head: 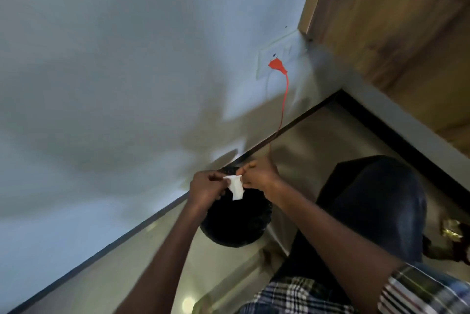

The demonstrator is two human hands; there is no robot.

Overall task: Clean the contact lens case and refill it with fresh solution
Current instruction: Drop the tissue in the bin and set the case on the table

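Note:
A small white tissue (235, 187) hangs between my two hands above a black bin (236, 224) lined with a dark bag. My left hand (207, 186) pinches the tissue's left side with curled fingers. My right hand (256, 175) pinches its right top corner. The frame is blurred, and I cannot make out the contact lens case; it may be hidden in the tissue or in a hand.
The bin stands on a shiny floor against a pale blue wall (127, 59). A red plug (277, 65) with a red cord sits in a white wall socket. A wooden door (394, 21) is at the upper right. My dark-trousered knee (376, 199) is to the right.

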